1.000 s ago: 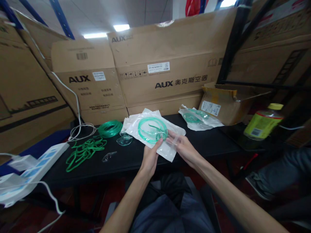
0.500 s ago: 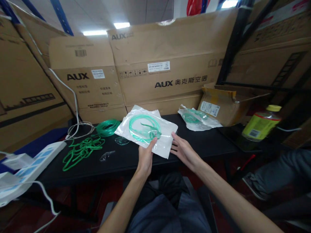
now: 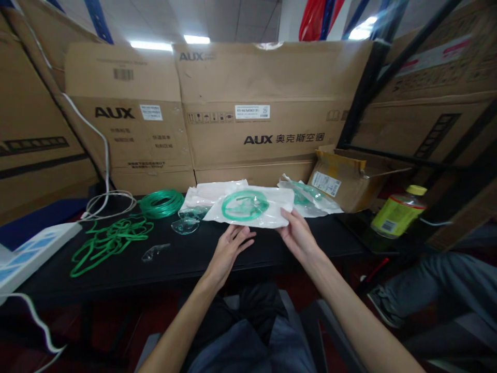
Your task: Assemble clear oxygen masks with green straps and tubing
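Observation:
A clear plastic bag (image 3: 267, 210) holding coiled green tubing (image 3: 244, 205) is held nearly flat just above the black table (image 3: 186, 261). My right hand (image 3: 298, 237) pinches its near right corner. My left hand (image 3: 228, 250) hovers palm up with fingers spread just below the bag's near edge, holding nothing. A second white bag (image 3: 212, 192) lies behind on the table, and a clear mask piece (image 3: 185, 224) sits to its left.
A coil of green tubing (image 3: 161, 202), loose green straps (image 3: 108, 243), a small clear part (image 3: 154, 252) and a white cable (image 3: 104, 199) lie at the left. Another bagged set (image 3: 310, 199), an open carton (image 3: 349, 178) and a yellow-capped bottle (image 3: 398, 212) stand right. Large cardboard boxes (image 3: 264, 114) wall the back.
The bag passed from my left hand to my right and shifted right, lying flatter. My left hand let go and opened. The view tilted upward.

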`<control>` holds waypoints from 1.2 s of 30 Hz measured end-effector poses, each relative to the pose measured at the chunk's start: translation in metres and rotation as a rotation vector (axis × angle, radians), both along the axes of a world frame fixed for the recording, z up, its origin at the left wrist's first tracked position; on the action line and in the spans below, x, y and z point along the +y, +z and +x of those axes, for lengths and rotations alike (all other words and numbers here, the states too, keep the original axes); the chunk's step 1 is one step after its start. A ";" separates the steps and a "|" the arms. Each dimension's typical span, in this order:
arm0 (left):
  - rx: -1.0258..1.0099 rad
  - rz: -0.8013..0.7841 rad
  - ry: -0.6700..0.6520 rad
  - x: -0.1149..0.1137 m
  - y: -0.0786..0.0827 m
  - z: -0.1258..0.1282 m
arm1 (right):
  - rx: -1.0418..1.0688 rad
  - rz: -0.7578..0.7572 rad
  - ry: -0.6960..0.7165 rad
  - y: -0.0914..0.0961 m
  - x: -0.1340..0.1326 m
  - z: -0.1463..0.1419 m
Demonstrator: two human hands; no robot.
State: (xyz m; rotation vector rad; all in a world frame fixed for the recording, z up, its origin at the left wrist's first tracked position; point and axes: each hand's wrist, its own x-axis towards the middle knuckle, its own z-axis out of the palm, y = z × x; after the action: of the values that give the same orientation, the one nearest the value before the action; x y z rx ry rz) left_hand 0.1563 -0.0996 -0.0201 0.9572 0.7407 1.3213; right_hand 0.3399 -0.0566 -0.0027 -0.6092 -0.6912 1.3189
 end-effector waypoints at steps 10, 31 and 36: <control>0.117 0.031 -0.064 0.001 -0.001 0.001 | 0.241 0.003 -0.490 0.045 0.064 0.088; 0.269 0.122 -0.126 -0.003 -0.001 0.001 | 0.188 -0.244 -0.205 0.027 0.074 0.113; 0.283 0.133 -0.122 -0.003 0.000 0.001 | 0.227 -0.244 -0.251 0.038 0.101 0.120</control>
State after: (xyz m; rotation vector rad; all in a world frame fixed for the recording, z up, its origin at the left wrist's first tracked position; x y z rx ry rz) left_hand 0.1577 -0.1024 -0.0202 1.2938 0.8019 1.1522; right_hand 0.4597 0.0439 0.0350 -0.7048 -0.2600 1.2210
